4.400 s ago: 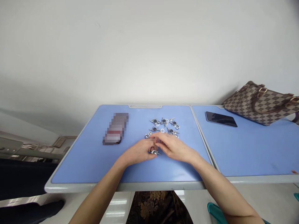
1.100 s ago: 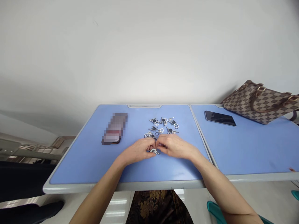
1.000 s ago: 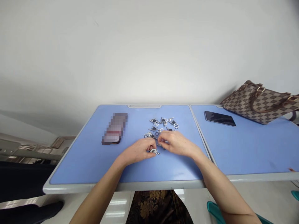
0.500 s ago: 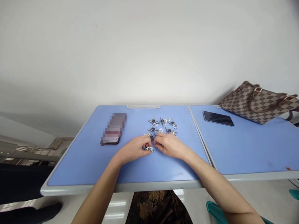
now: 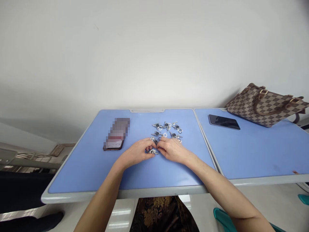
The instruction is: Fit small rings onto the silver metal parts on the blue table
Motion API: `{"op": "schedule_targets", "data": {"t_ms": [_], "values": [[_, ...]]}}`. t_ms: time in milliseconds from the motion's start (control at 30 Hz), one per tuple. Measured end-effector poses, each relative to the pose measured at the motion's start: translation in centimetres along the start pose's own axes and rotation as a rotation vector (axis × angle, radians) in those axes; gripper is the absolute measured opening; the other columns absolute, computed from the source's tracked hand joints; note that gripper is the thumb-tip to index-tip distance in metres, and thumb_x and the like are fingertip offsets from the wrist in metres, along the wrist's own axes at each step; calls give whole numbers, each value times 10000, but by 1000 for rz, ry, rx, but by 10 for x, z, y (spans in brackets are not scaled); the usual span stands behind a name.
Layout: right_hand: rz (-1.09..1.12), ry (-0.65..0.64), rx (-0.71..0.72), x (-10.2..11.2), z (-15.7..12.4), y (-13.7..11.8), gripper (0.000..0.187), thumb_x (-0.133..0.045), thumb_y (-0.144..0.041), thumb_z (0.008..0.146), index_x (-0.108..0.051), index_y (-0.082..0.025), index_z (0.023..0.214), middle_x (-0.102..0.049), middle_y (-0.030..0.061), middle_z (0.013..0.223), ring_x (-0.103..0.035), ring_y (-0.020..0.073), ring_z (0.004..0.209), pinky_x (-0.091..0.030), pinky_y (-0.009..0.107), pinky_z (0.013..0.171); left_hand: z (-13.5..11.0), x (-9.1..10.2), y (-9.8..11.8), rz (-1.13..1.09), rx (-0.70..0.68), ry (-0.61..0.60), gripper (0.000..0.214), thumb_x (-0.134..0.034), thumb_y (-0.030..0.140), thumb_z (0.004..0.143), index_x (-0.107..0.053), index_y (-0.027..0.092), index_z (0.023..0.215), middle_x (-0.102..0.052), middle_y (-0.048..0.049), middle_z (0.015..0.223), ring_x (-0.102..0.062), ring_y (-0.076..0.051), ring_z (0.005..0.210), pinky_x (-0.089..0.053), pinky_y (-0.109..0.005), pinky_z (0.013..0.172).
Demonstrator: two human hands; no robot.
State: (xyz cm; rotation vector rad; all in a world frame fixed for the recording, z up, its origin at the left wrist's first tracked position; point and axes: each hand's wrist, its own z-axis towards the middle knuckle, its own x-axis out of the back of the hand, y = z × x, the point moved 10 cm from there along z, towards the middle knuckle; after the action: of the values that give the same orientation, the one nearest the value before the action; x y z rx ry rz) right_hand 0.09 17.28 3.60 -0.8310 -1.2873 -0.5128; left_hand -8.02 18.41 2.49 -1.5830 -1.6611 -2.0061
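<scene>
Metal fitting [image 5: 152,151] half hidden by fingers [image 5: 147,147]

Shiny metal fittings [image 5: 166,127] on a smooth, matt blue plastic tabletop [image 5: 72,178]

A plain white wall [image 5: 154,54] fills the view from 9 round to 3 o'clock, softly and evenly lit. Two blue-topped tables with grey rims [image 5: 79,197] stand side by side at the centre. Glossy floor tiles [image 5: 120,216] shine at 6 o'clock, and a curved teal chair [image 5: 220,216] shows at 5 o'clock.
</scene>
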Motion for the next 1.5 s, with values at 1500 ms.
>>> {"op": "schedule_targets", "data": {"t_ms": [1500], "values": [[168,137,-29,32,-7,14,103,-528,-181,934,-631,-176,939,-656,26,900,-550,121,707,-319,248,632,-3,1,6,-1,-17,-4,110,-566,206,808,-622,206,903,-576,-5,884,-553,-171,826,-426,-290,749]]}}
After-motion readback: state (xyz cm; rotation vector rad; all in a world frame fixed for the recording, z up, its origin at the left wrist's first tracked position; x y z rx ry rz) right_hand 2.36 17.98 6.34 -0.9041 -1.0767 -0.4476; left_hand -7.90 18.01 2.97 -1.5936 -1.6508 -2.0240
